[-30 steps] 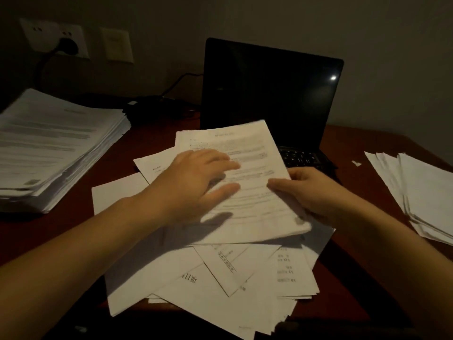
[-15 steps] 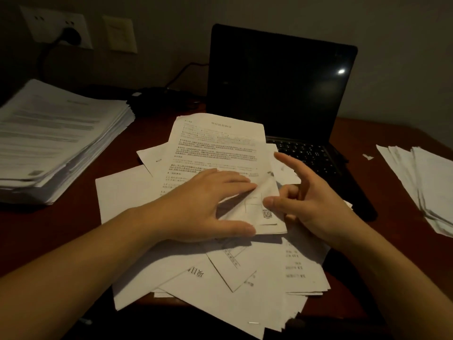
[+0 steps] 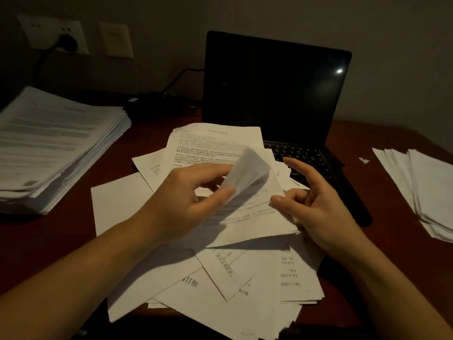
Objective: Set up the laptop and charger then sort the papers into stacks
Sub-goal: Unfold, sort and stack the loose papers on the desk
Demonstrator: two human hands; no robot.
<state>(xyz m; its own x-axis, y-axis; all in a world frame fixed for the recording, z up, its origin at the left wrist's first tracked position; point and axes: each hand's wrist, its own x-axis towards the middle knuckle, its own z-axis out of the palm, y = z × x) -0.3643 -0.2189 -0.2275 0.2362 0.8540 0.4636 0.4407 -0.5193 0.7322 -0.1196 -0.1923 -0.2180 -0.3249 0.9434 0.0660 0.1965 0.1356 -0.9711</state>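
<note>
Paperwork is spread in front of the laptop [image 3: 274, 94], which stands open and dark-screened at the back of the worktop [image 3: 392, 143]. Over the loose pile [image 3: 215, 285] the left hand [image 3: 181, 200] is raised, thumb and fingers [image 3: 210, 171] pinching a small slip [image 3: 247, 171] by one end. The slip is too blurred to read. Just in front of the laptop's keyboard [image 3: 301, 153], the right hand [image 3: 321, 209] grasps nothing: forefinger out, the others loosely curled, thumb tip at the edge of the top sheet [image 3: 220, 146]. Touching or just above it, I can't tell.

Left of the laptop sits a tall stack [image 3: 54, 148], and right of it a thinner stack [image 3: 421, 187], fanned out. From the laptop's left side the charger lead [image 3: 181, 74] runs off toward the wall socket [image 3: 66, 42], where a plug is in.

Now the risks. That slip is light and held by one end, so a quick swing could flick it back into the pile. Sheets overlap the keyboard, and dragging one could bring others with it. The pile's near side seems to hang past the worktop's edge, and a forearm brushing it may send pages to the floor. In this dim light a misread heading could land a page in the wrong stack.
</note>
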